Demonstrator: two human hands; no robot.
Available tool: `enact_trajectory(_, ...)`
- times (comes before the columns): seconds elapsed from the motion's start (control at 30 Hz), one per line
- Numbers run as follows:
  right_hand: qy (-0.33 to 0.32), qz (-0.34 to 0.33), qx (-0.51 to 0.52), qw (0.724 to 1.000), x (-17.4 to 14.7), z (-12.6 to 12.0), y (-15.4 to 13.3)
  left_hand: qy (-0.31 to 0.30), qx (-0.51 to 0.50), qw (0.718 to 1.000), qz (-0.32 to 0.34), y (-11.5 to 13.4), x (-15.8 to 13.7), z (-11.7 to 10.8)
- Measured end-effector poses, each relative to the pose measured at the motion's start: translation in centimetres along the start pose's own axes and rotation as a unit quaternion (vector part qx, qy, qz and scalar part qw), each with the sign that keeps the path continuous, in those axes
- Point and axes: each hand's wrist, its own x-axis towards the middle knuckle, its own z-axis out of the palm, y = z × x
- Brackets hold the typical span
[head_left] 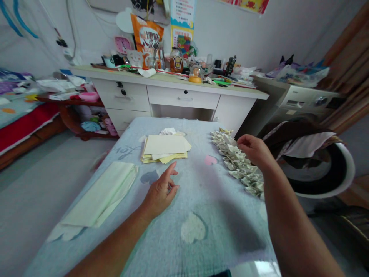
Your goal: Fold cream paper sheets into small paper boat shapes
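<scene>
My left hand (pixel 161 192) hovers over the cloth-covered table (pixel 193 227), its index finger stretched out and the other fingers loosely bent, with nothing in it. Just beyond its fingertip lies a stack of cream and yellow paper sheets (pixel 165 145). My right hand (pixel 253 149) is pinched closed above the right side of the table, beside rows of small folded paper pieces (pixel 239 165). One paler folded piece (pixel 230 140) sits close to its fingertips. Whether the pinch holds anything is hidden.
Folded pale green paper (pixel 100 192) lies along the table's left side. Crumpled white paper (pixel 168 131) rests behind the stack. A white desk (pixel 184 96) crowded with objects stands beyond. To the right is a washing machine (pixel 300 100), its round door (pixel 347 161) open beside my right arm.
</scene>
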Motion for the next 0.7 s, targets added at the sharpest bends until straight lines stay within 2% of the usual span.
enact_trajectory(0.13,0.055,0.046,-0.041,0.997,4.5,0.4,4.0,-0.002,-0.010,1.000,-0.026,0.1,0.1,-0.1)
enact_trajectory(0.27,0.046,0.079,-0.132,0.987,7.4,1.9,5.9,-0.017,-0.007,0.999,-0.038,0.1,0.2,-0.1)
enact_trajectory(0.47,0.038,0.108,-0.164,0.980,9.4,3.8,7.4,-0.037,0.010,0.999,-0.034,-0.1,0.1,-0.1)
enact_trajectory(0.7,0.032,0.123,-0.187,0.974,10.5,4.8,7.7,-0.048,0.013,0.998,-0.036,-0.1,0.2,-0.2)
